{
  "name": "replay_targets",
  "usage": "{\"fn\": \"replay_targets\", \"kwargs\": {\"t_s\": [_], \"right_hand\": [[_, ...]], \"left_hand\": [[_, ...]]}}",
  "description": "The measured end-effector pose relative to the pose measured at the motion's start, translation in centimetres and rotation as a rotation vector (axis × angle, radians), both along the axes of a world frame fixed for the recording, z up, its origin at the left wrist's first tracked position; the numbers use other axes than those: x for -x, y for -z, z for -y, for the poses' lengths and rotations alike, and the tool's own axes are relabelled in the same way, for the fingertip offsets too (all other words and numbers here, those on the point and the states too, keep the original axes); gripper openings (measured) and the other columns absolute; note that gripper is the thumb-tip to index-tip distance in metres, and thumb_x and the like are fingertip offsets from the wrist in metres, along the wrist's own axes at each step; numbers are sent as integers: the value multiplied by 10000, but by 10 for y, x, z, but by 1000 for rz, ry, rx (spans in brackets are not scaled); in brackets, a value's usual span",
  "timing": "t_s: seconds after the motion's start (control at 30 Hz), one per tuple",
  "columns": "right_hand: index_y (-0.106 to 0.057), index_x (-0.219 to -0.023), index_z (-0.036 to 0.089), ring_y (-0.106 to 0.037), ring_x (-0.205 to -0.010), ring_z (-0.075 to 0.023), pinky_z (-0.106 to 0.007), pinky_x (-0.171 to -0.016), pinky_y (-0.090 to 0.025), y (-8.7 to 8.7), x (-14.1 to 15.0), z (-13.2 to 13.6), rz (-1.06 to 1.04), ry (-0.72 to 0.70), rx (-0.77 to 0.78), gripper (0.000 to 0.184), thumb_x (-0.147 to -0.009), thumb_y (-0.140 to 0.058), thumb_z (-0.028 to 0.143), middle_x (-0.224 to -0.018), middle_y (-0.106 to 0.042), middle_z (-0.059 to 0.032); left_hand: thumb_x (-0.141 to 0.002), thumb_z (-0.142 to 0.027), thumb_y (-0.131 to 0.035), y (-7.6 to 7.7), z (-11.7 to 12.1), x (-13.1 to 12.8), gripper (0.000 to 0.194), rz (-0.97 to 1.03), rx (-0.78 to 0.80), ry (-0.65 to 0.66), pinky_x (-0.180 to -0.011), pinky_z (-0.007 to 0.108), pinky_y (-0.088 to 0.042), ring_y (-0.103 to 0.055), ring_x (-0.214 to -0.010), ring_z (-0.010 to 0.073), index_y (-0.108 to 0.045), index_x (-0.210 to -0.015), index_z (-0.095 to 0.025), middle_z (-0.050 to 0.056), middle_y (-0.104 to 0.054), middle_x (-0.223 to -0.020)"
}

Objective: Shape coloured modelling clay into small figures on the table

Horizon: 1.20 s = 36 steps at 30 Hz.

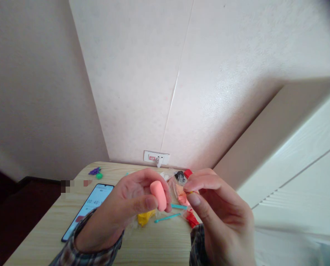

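My left hand (138, 197) grips a coral-pink piece of modelling clay (158, 195), a smooth rounded lump, between thumb and fingers. To its right, my right hand (217, 207) pinches a tiny yellow bit of clay (190, 192) between thumb and fingertips, mostly covered by them. The two hands are apart, both raised over the wooden table. Beneath them lie a yellow clay packet (146, 218), a red clay packet (191, 218), an orange-pink clay packet (181, 194) and thin turquoise modelling tools (167, 217).
On the left of the table (43, 229) lies a phone (95, 201) showing a timer. Behind it sit a small purple piece with a green ball (99, 176). A wall socket (156, 157) with a plug is at the back edge. White furniture (298, 159) stands on the right.
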State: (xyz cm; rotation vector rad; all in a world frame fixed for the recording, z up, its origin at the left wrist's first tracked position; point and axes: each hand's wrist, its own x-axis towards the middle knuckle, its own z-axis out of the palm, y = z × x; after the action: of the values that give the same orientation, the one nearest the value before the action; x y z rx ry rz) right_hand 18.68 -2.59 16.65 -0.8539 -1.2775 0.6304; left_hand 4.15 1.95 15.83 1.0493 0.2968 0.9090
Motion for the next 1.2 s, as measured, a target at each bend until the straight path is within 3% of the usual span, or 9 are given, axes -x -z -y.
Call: {"fn": "replay_targets", "kwargs": {"t_s": [0.37, 0.6, 0.83, 1.1, 1.2], "right_hand": [[-624, -802, 208, -558, -721, -132, -254, -626, -466, 0, -6, -3, 136, -5, -121, 89, -777, -571, 141, -733, -589, -1], [-629, -790, 183, -584, -714, -143, -254, -599, -485, -5, -8, 1, 312, 45, -181, 97, -782, -559, 116, -736, -606, -18], [-625, -824, 190, -583, -707, -141, -246, -561, -479, -3, -2, 0, 434, 168, -253, 131, -742, -617, 88, -758, -603, -17], [-672, -824, 187, -575, -692, -144, -252, -550, -457, 3, 9, -1, 426, 378, -347, 134, -752, -608, 94, -729, -619, -24], [-678, -845, 199, -579, -678, -140, -247, -537, -454, 3, 10, -1, 480, 384, -333, 158, -750, -609, 94, -730, -633, -19]], "left_hand": [[-653, -297, -727, -4, 4, 0, 199, -67, 44, -48, -578, 194, -398, -525, -605, 95, -647, -781, -167, -13, -611, -659], [-622, -340, -737, -4, 5, 0, 232, -157, -12, -129, -583, 210, -406, -524, -636, 114, -631, -743, -173, -11, -592, -674], [-663, -217, -700, -10, 11, -2, 154, -250, -83, -275, -604, 235, -417, -552, -682, 147, -589, -768, -189, -17, -580, -657], [-669, -212, -695, -8, 12, -4, 137, -264, -138, -332, -617, 222, -436, -568, -698, 137, -598, -765, -194, -19, -607, -709], [-676, -210, -692, -7, 12, -5, 140, -276, -171, -357, -608, 209, -447, -574, -683, 128, -599, -780, -195, -23, -605, -699]]}}
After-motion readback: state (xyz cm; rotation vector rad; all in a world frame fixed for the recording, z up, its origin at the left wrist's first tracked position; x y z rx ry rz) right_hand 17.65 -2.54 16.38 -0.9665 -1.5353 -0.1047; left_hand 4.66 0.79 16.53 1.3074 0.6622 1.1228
